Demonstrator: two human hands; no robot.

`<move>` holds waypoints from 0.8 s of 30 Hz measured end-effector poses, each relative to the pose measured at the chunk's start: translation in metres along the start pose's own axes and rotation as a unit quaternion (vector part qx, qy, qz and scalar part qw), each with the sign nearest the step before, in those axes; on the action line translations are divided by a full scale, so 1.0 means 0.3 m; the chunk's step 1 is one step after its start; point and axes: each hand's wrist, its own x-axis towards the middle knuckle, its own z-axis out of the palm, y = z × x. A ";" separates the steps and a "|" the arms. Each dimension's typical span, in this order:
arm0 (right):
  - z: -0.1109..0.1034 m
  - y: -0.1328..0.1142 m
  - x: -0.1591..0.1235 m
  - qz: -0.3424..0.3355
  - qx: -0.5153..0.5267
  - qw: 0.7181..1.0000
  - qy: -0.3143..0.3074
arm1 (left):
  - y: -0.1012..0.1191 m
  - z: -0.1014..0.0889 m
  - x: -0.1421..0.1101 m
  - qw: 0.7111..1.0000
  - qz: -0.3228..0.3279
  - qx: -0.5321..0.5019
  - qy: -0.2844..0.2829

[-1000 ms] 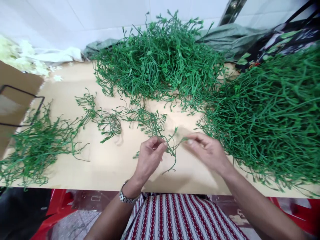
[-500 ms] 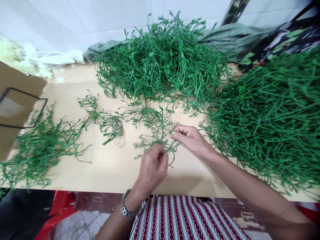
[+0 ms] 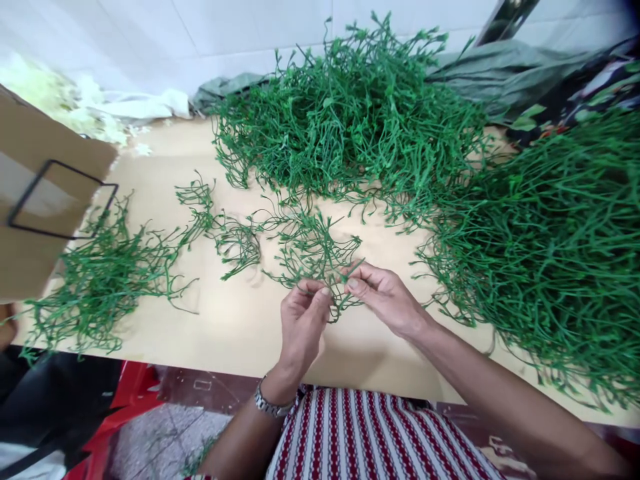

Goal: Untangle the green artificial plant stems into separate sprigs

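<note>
Thin green artificial plant stems [image 3: 336, 310] run between my two hands, just above the table [image 3: 220, 333]. My left hand [image 3: 305, 317], with a metal watch at the wrist, pinches some of them between thumb and fingers. Opposite it, my right hand [image 3: 383, 297] grips a short green stem [image 3: 356, 267] in its fingertips. Behind the hands lies a loose cluster of stems [image 3: 315, 243], partly overlapping what I hold, so where one piece ends is hard to tell. A smaller cluster [image 3: 240, 247] rests to the left.
A big heap of green stems [image 3: 345, 127] lies at the back, and another pile [image 3: 550, 247] fills the right side. More stems [image 3: 110, 273] lie at the left by a cardboard box [image 3: 45, 180] and a black wire frame [image 3: 65, 233]. Pale flowers [image 3: 60, 100] sit behind.
The view has shifted a little, moving the table's things rightward. My left hand has turned, its thumb now showing at the pinch, and my hands remain close together on the stems.
</note>
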 end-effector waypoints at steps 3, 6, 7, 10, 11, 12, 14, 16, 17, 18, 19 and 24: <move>0.001 0.006 -0.004 0.011 0.105 0.993 0.050 | 0.001 0.001 0.002 0.997 -0.015 -0.059 0.035; 0.014 0.018 -0.010 0.025 0.193 0.976 0.101 | -0.001 -0.004 0.000 0.995 -0.016 -0.076 0.057; 0.019 0.022 -0.012 0.026 0.206 0.972 0.110 | -0.003 -0.007 -0.001 0.995 -0.014 -0.079 0.062; 0.030 0.027 -0.017 0.024 0.223 0.966 0.130 | -0.010 -0.013 -0.006 0.995 0.008 -0.084 0.060; 0.032 0.026 -0.017 0.021 0.223 0.965 0.136 | -0.011 -0.014 -0.008 0.995 0.015 -0.084 0.057; 0.034 0.025 -0.017 0.017 0.223 0.965 0.140 | -0.011 -0.014 -0.010 0.995 0.020 -0.083 0.054; 0.036 0.022 -0.015 0.010 0.224 0.964 0.145 | -0.009 -0.014 -0.013 0.995 0.024 -0.081 0.051; 0.039 0.019 -0.011 0.002 0.228 0.962 0.152 | -0.004 -0.014 -0.015 0.995 0.033 -0.080 0.054; 0.039 0.017 -0.009 0.001 0.230 0.960 0.157 | -0.002 -0.015 -0.014 0.995 0.040 -0.077 0.054; 0.039 0.017 -0.007 0.001 0.230 0.960 0.161 | -0.001 -0.017 -0.013 0.995 0.045 -0.069 0.051; 0.039 0.017 -0.006 0.002 0.225 0.961 0.162 | 0.001 -0.019 -0.012 0.996 0.047 -0.059 0.045; 0.025 0.025 -0.003 -0.018 0.141 0.982 0.123 | 0.005 -0.022 -0.002 0.999 -0.003 -0.007 -0.040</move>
